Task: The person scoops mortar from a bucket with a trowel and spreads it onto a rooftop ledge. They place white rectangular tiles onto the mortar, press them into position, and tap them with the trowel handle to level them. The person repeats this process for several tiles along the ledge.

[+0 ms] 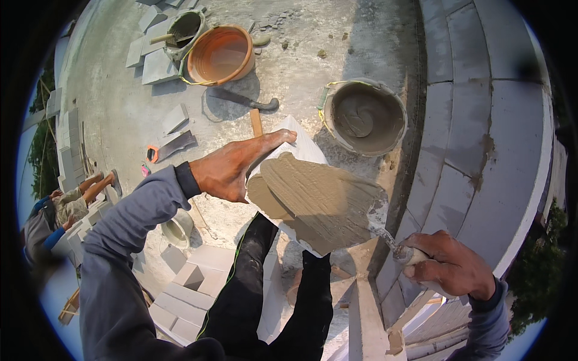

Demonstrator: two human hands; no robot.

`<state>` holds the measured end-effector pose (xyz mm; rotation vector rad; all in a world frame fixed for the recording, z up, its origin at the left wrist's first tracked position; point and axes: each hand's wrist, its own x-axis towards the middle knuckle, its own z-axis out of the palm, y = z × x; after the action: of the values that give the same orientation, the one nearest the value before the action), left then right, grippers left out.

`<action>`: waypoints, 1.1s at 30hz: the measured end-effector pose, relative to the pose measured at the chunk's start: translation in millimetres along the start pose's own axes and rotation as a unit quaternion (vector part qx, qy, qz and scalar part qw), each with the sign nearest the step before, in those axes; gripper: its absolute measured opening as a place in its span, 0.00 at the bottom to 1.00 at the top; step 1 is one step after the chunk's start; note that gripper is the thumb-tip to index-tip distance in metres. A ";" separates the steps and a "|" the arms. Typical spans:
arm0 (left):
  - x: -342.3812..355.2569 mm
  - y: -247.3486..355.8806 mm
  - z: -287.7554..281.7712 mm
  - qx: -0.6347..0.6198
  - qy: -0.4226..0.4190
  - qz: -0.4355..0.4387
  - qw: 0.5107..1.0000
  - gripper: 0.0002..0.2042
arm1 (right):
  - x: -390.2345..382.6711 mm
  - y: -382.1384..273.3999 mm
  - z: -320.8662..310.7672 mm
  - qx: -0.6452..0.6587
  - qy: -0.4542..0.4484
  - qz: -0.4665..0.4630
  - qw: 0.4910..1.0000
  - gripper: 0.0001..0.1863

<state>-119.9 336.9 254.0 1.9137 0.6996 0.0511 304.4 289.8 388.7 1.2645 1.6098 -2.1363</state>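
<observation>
My left hand (pixel 232 168) grips a white block (pixel 292 135) at its upper left end, fingers over the edge. Wet grey-brown mortar (pixel 307 198) with ridged streaks covers most of the face turned toward me. At the lower right, my right hand (pixel 451 265) is closed round the handle of a trowel (pixel 391 240), whose blade lies at the block's right end, smeared with mortar and hard to make out. A bucket of grey mortar (pixel 364 117) stands on the floor beyond the block.
An orange bucket (pixel 220 51), grey bucket (pixel 186 27), long tool (pixel 241 99), orange-handled saw (pixel 171 146) and several loose blocks (pixel 159 66) lie ahead. A block wall (pixel 457 150) runs along the right. At far left, another person (pixel 78 207) is among stacked blocks.
</observation>
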 end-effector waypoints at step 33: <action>-7.2 -0.8 7.1 0.023 0.009 -0.018 1.000 0.63 | 44.0 106.4 -28.7 -0.143 0.159 0.187 0.959 0.34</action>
<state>-123.8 327.8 252.1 1.9452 0.7536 0.0301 354.8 286.7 281.3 1.7095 1.5608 -1.4755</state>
